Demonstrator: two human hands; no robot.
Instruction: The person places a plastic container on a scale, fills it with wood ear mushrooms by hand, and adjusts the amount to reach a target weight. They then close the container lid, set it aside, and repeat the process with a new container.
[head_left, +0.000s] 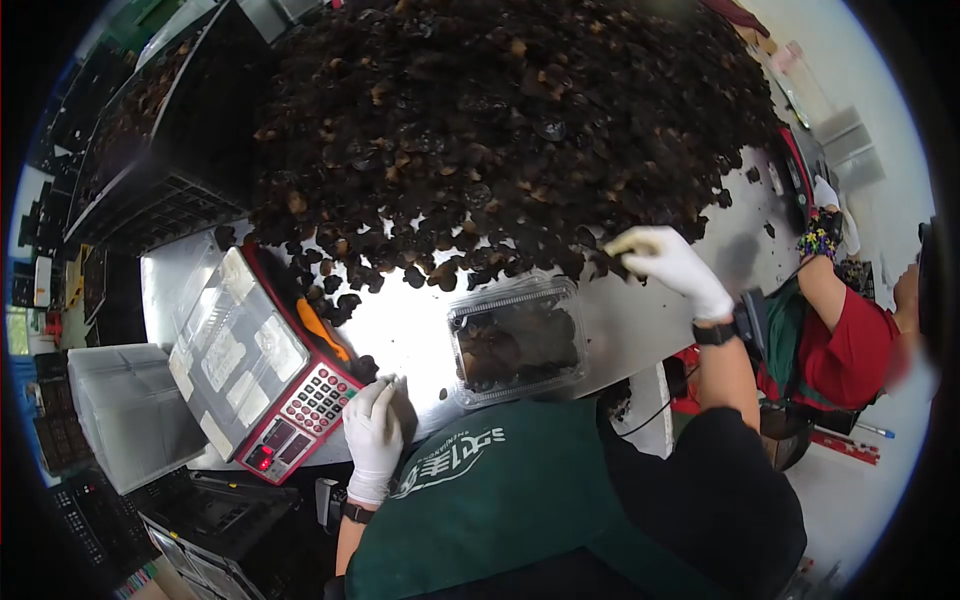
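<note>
1. Right hand (668, 258), white-gloved, grip closed on dark mushroom pieces (608, 262) at the pile (500, 130) edge.
2. Left hand (374, 430), fingers loosely open, empty, rests on the tabletop (420, 330) beside the scale (262, 362).
3. Clear clamshell container (517, 338), partly filled, sits between both hands.

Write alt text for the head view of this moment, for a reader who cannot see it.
A person in white gloves works at a table heaped with dark dried mushrooms: the right hand picks at the pile's edge, the left hand rests beside a red scale. A clear plastic clamshell box holding some mushrooms sits between them. A co-worker in red stands at right.
</note>
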